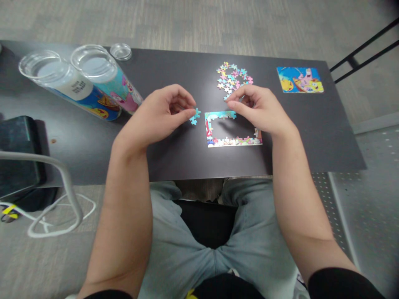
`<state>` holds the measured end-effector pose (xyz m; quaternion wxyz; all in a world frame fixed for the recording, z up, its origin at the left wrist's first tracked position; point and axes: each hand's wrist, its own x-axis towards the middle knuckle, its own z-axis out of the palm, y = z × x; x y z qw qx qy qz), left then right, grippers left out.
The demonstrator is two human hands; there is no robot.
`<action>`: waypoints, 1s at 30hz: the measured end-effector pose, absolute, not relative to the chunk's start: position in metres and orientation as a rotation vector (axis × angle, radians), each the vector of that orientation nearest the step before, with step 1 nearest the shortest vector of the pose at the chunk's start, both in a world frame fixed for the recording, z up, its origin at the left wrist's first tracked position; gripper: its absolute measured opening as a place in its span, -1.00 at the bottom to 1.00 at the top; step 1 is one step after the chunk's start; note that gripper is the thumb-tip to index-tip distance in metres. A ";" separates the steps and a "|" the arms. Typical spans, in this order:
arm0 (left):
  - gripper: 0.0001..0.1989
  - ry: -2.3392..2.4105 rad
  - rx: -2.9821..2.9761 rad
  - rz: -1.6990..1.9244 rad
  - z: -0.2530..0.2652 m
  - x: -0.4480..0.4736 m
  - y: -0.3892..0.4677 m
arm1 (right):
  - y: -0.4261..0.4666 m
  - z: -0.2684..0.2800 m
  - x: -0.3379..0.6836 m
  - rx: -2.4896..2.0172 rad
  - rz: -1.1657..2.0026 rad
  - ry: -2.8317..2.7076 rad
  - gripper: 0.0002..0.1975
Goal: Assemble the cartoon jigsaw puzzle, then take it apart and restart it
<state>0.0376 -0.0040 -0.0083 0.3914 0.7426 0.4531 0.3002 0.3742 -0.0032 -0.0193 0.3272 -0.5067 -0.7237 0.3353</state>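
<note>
While the right hand is hovering above the jigsaw border on the table, thumb and forefinger almost meeting, I cannot tell if it is gripping a piece. The left hand is curving beside light-blue jigsaw pieces, fingertips slightly apart, its hold unclear. The jigsaw-piece pile is lying beyond, presumably for easy reach; the SpongeBob card is facing up, probably for viewing. A canister label is showing illegible print

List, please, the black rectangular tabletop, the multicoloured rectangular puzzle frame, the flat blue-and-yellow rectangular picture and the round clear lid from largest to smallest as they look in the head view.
1. Black tabletop
2. Puzzle frame, taken by its outer outline
3. Blue-and-yellow picture
4. Clear lid
</note>
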 end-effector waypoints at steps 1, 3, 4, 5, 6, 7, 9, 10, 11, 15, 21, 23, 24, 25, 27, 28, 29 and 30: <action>-0.73 1.114 1.863 0.795 -0.007 0.046 -0.006 | -0.003 -0.018 0.371 -1.319 0.892 -1.867 -0.52; -0.75 1.049 1.823 0.810 -0.005 0.062 -0.008 | -0.004 -0.015 0.367 -1.298 0.921 -1.825 -0.39; -0.75 1.027 1.803 0.805 -0.006 0.070 -0.009 | -0.005 -0.012 0.366 -1.280 0.944 -1.820 -0.34; -0.75 1.010 1.787 0.797 -0.007 0.077 -0.010 | -0.007 -0.009 0.365 -1.263 0.972 -1.825 -0.30; -0.75 0.999 1.774 0.790 -0.008 0.084 -0.011 | -0.008 -0.006 0.365 -1.254 1.002 -1.836 -0.27; -0.75 0.995 1.765 0.791 -0.009 0.089 -0.011 | -0.010 -0.003 0.365 -1.255 1.028 -1.848 -0.25; -0.74 1.002 1.756 0.809 -0.012 0.099 -0.011 | -0.014 0.003 0.366 -1.286 1.058 -1.864 -0.20; -0.72 1.011 1.754 0.823 -0.014 0.103 -0.011 | -0.015 0.005 0.366 -1.302 1.062 -1.870 -0.19; -0.71 1.020 1.754 0.836 -0.015 0.106 -0.011 | -0.016 0.006 0.367 -1.311 1.059 -1.874 -0.19; -0.66 1.037 1.771 0.908 -0.016 0.113 -0.008 | -0.015 0.007 0.376 -1.309 1.043 -1.892 -0.33; -0.90 1.174 2.087 0.922 -0.016 0.111 -0.006 | -0.009 -0.009 0.400 -1.363 0.940 -1.855 -0.74; -0.88 1.162 2.190 0.846 -0.018 0.112 -0.006 | -0.008 -0.017 0.405 -1.398 0.915 -1.857 -0.81; -0.86 1.152 2.219 0.811 -0.019 0.112 -0.006 | -0.007 -0.020 0.406 -1.421 0.901 -1.854 -0.82; -0.83 1.145 2.239 0.784 -0.020 0.113 -0.006 | -0.007 -0.023 0.407 -1.441 0.885 -1.847 -0.83; -0.80 1.139 2.283 0.734 -0.023 0.116 -0.006 | -0.006 -0.026 0.406 -1.466 0.862 -1.837 -0.83; -0.78 1.133 2.308 0.710 -0.025 0.116 -0.005 | -0.005 -0.027 0.405 -1.471 0.857 -1.836 -0.83; -0.77 1.120 2.333 0.684 -0.027 0.117 -0.005 | -0.005 -0.027 0.404 -1.473 0.856 -1.836 -0.83; -0.75 1.102 2.356 0.659 -0.028 0.117 -0.004 | -0.004 -0.027 0.404 -1.476 0.860 -1.839 -0.82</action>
